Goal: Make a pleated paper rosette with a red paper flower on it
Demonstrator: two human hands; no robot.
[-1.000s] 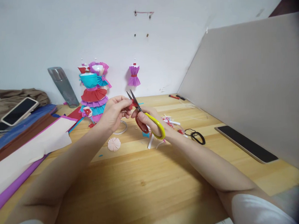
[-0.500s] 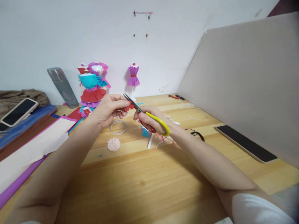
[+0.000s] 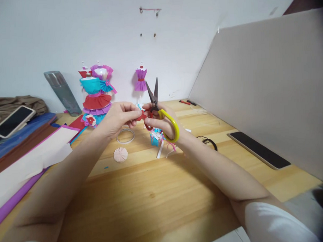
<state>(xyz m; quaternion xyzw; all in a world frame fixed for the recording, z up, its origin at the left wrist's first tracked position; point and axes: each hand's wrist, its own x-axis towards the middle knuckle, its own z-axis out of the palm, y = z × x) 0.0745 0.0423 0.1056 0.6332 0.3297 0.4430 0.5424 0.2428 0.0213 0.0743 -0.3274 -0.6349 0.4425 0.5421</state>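
My right hand [image 3: 161, 122] grips scissors [image 3: 154, 96] with a yellow and a red handle loop, blades pointing up and slightly apart. My left hand [image 3: 117, 119] pinches a small red paper piece [image 3: 143, 115] right beside the scissors' pivot. Both hands hover above a wooden table [image 3: 153, 192]. Under them lie a clear tape ring [image 3: 125, 136], a pink pleated paper disc [image 3: 120, 154] and a heap of blue, white and pink paper scraps [image 3: 158, 138].
Paper dresses on small mannequins stand at the back: a layered blue, red and purple one [image 3: 95, 93] and a purple one [image 3: 140, 80]. Coloured paper sheets [image 3: 27, 157] lie left, a phone [image 3: 11, 121] on them. Another phone [image 3: 258, 150], black bands [image 3: 208, 142] and a grey divider [image 3: 269, 89] are right.
My right hand has swung the scissors from slanting left at the red piece to pointing upward. The left hand keeps its pinch on the red piece. The view shifted slightly.
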